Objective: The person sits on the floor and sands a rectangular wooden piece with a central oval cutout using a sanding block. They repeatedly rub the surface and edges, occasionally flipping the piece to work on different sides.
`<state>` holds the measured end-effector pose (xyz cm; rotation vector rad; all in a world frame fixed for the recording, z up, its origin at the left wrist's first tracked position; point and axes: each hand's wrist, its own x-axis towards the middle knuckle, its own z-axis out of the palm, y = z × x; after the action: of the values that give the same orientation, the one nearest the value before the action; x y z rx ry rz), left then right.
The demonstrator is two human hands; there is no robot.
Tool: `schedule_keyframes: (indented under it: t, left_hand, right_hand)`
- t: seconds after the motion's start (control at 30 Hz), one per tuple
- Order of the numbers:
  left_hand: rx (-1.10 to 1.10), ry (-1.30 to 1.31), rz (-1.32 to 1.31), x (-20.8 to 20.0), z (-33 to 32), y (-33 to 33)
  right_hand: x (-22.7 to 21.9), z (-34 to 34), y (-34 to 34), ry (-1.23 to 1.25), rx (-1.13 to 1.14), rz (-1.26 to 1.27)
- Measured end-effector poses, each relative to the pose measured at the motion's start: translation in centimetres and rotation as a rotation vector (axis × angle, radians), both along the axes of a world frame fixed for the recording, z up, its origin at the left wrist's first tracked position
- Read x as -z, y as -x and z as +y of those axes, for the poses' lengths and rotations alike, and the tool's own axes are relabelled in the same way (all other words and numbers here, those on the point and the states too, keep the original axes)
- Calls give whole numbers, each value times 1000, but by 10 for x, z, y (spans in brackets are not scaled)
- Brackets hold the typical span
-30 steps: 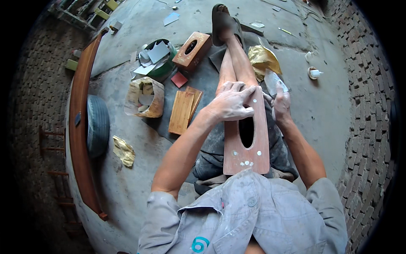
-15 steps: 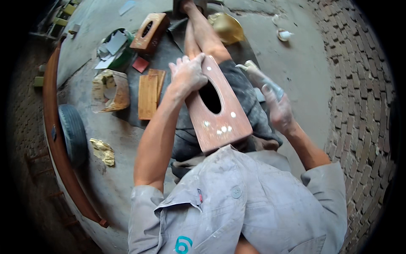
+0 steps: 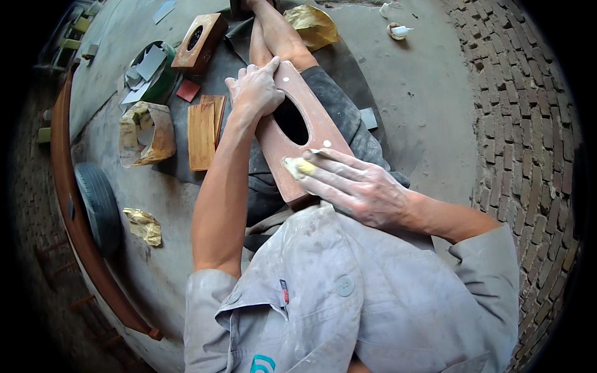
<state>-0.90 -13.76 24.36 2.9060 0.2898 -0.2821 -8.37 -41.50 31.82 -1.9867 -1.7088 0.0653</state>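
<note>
A pinkish-brown wooden tissue box (image 3: 280, 152) with an oval opening lies across my lap, tilted away to the left. Round white spots dot its top. My left hand (image 3: 256, 92) grips its far left edge, thumb along the top face and fingers over the side. Over the near end of the top lies my right hand (image 3: 360, 189), fingers stretched out together. Under its fingertips is a folded piece of dusty, pale yellow sandpaper (image 3: 305, 166), pressed against the wood. Most of that piece is hidden by the fingers.
A second tissue box (image 3: 202, 46), a green tub of grey sheets (image 3: 163, 81), a cut-open container (image 3: 166, 140), wooden boards (image 3: 200, 137) and a red square (image 3: 188, 91) stand left. A tire (image 3: 98, 208) lies farther left. Crumpled yellow sheets (image 3: 314, 28) and a small white-nozzled container (image 3: 398, 31) lie ahead.
My right hand has swung in from the right, where it was raised off the box, and now presses the sandpaper on its near end. My left hand keeps its grip.
</note>
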Motion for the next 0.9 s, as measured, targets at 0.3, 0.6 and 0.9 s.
schedule_keyframes:
  t: [0.3, 0.6, 0.9]
  left_hand:
    - [11, 15, 0, 5, -1, -6]
    - [-1, 32, 4, 2, 3, -1]
    - [-6, 87, -29, -2, 4, 4]
  right_hand:
    - [10, -3, 3, -14, -86, 17]
    - [1, -28, -9, 30, -13, 10]
    - [-3, -68, -18, 121, 165, 56]
